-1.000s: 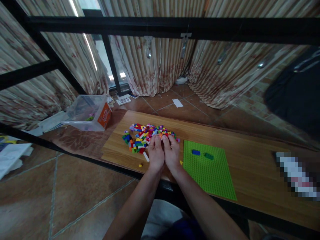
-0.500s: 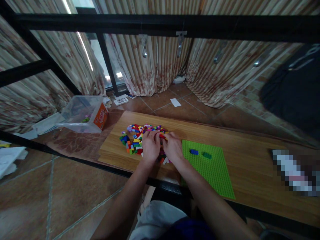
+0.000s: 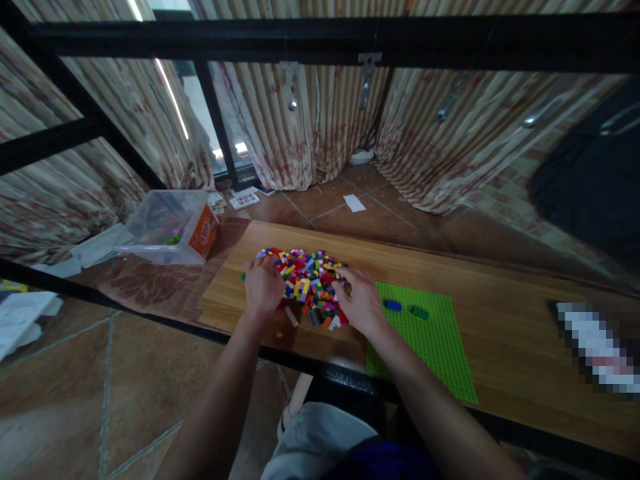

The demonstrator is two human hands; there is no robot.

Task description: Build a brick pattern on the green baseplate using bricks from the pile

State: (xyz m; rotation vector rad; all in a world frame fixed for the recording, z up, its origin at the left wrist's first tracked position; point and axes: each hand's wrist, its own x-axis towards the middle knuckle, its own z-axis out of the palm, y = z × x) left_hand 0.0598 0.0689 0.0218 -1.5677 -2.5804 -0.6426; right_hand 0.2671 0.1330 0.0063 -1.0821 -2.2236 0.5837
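Striped curtains [image 3: 320,127] with reddish patterning hang behind a black frame [image 3: 320,39]. A clear plastic bin [image 3: 167,253] with an orange label [image 3: 205,231] stands on the brown patterned surface [image 3: 143,283] left of the bench's wooden top [image 3: 505,313]. A white card [image 3: 354,203] lies on the tiled floor [image 3: 60,393] beyond; white papers [image 3: 27,323] sit at far left. A pixelated item [image 3: 597,350] rests toward the right; a dark shape [image 3: 590,180], unclear, fills the right edge.

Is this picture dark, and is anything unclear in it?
Head view: dim overall, brightest at the window; head view: the object at far right is coarsely pixelated; head view: the brick pile looks slightly soft, fine detail lost.
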